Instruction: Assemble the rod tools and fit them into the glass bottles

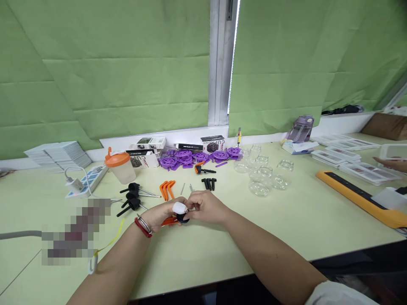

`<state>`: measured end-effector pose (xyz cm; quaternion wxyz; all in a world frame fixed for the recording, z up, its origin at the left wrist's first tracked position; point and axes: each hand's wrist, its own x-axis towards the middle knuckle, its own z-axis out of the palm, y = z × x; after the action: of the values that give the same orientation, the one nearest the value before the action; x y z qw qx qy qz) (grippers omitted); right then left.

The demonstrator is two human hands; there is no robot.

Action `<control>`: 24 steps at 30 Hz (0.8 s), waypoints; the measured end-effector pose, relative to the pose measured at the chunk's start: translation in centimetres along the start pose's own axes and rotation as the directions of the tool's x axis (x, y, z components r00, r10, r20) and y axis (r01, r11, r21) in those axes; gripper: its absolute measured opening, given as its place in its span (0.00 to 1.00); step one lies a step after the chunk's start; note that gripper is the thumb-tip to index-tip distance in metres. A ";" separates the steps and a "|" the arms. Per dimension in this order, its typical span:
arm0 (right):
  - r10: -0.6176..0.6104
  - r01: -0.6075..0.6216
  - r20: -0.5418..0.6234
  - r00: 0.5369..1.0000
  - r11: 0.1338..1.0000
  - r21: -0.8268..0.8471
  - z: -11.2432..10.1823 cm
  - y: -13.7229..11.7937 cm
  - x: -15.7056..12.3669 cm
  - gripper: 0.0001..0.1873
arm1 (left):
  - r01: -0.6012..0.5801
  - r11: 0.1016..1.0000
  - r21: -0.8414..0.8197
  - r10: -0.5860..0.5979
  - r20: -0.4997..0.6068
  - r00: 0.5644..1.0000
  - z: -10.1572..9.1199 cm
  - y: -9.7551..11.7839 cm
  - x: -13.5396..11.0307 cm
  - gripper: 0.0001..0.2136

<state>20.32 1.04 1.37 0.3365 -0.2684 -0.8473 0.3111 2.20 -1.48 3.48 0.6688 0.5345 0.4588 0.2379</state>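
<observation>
My left hand (159, 217), with a red band and a bracelet at its wrist and a white covering on its thumb, is closed on a round black part (182, 217) with an orange handle (168, 221). My right hand (207, 206) meets it from the right, thumb and fingers pinched at the top of the black part; what lies between those fingertips is hidden. Just beyond the hands lie orange angled handles (167, 189), short black pieces (209, 184) and thin metal pins (182, 188). Black parts with metal rods (133, 194) lie to the left.
Purple wheel-like parts (183, 157) and boxes (212, 144) line the wall. Clear glass jars (265, 173) stand to the right, a cup with an orange lid (119, 166) and a power strip (95, 177) to the left. At far right, another person's hand (391, 163) holds a white tray.
</observation>
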 end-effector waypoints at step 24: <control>-0.008 0.009 0.050 0.999 1.000 -0.027 -0.5 -0.6 -0.1 0.07 | -0.004 1.000 0.028 0.003 0.010 1.000 -0.1 -0.1 0.0 0.12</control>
<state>20.61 0.72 2.03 0.3128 -0.2616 -0.8607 0.3047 2.03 -1.48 3.41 0.6631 0.5456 0.4579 0.2302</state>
